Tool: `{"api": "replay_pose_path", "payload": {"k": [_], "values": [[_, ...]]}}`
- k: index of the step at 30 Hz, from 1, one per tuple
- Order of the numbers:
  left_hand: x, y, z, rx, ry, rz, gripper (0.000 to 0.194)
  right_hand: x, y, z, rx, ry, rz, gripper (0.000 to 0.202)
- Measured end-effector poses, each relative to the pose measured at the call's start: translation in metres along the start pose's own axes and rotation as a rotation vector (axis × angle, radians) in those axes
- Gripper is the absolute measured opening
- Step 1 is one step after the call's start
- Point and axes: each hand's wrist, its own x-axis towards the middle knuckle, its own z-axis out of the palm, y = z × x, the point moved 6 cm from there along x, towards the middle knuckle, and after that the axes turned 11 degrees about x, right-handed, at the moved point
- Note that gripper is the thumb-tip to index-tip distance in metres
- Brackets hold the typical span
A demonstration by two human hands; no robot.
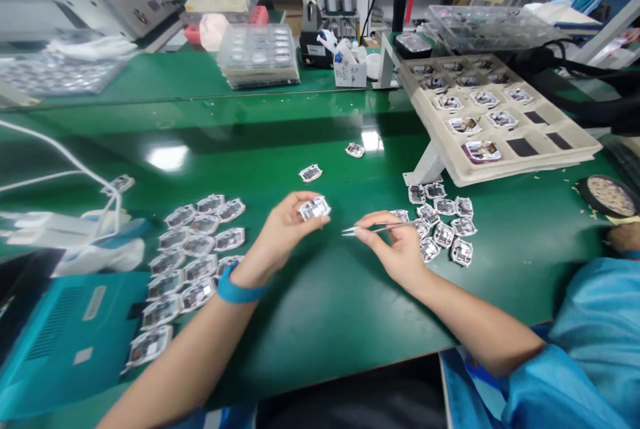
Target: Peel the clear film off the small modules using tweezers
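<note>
My left hand (291, 221) holds a small white-framed electronic module (315, 208) between thumb and fingers, above the green table. In my right hand (395, 245) is a pair of metal tweezers (373, 228), its tips pointing left toward the module but apart from it. Beyond my hands, two similar modules lie on the table, one (311, 173) nearer and one (355, 149) farther back. Rows of modules (199, 244) spread out left of my left wrist, which wears a blue band (241, 285). More modules (443, 234) lie in a cluster just right of my right hand.
A beige compartment tray (530, 162) with modules in many pockets rests on a raised stand at right. A round dish of small pale bits (611, 194) sits at far right. White cables (65, 149) and a teal device (75, 342) occupy the left. Stacked clear trays (257, 55) stand behind.
</note>
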Motion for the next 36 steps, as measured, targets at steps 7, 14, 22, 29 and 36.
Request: {"api": "replay_pose_path", "payload": {"k": [7, 14, 22, 29, 36], "values": [[-0.053, -0.017, 0.03, -0.193, -0.165, -0.213, 0.041, -0.001, 0.028, 0.004, 0.185, -0.007, 0.253, 0.01], [-0.057, -0.023, 0.033, -0.189, -0.166, -0.186, 0.034, -0.004, 0.034, 0.012, 0.201, -0.08, 0.32, 0.017], [-0.061, -0.023, 0.036, -0.348, -0.139, -0.272, 0.028, -0.004, 0.025, 0.008, 0.113, -0.048, 0.278, 0.015], [-0.065, -0.022, 0.042, -0.428, -0.147, -0.332, 0.023, -0.007, 0.012, 0.011, -0.062, -0.071, 0.074, 0.004], [-0.065, -0.025, 0.043, -0.527, -0.184, -0.356, 0.027, -0.005, 0.014, 0.011, 0.019, -0.092, 0.084, 0.001]]}}
